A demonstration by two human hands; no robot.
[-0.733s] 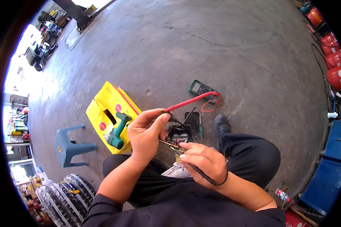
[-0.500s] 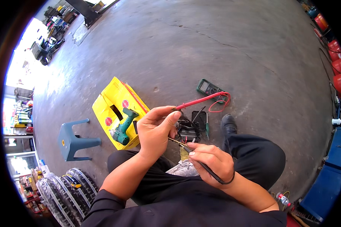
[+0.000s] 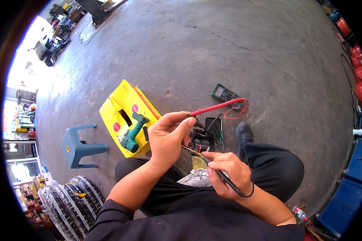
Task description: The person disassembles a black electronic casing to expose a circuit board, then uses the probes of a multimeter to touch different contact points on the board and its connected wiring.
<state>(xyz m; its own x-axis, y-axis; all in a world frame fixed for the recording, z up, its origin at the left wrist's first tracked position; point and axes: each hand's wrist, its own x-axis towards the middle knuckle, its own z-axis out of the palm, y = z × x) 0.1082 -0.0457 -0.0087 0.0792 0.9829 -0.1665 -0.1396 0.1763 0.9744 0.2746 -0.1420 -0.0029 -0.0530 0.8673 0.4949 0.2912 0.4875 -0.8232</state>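
Note:
My left hand (image 3: 167, 134) is closed, thumb and fingers pinching the tip end of a red test probe (image 3: 213, 108). The probe sticks out to the right toward a green-edged multimeter (image 3: 225, 94) on the floor, its red lead looped beside it. My right hand (image 3: 231, 172) is closed around a black test probe (image 3: 223, 176). Its thin metal tip points up and left, under my left fingers; what it touches there is hidden. Below my hands lies a black housing (image 3: 204, 140) with dark wires, partly covered. A green-handled screwdriver (image 3: 221, 136) lies beside it.
A yellow carton (image 3: 118, 106) with a green cordless drill (image 3: 133, 134) on it lies left of my hands. Farther left is a blue stool (image 3: 78, 146). Wrapped tyres (image 3: 68, 205) stand at lower left, blue cabinets (image 3: 346, 184) at right. My shoe (image 3: 244, 132) is near the multimeter.
The view has shifted slightly. My right fingers have moved a little along the black probe, and the probe's angle is slightly different. Both hands keep their grips.

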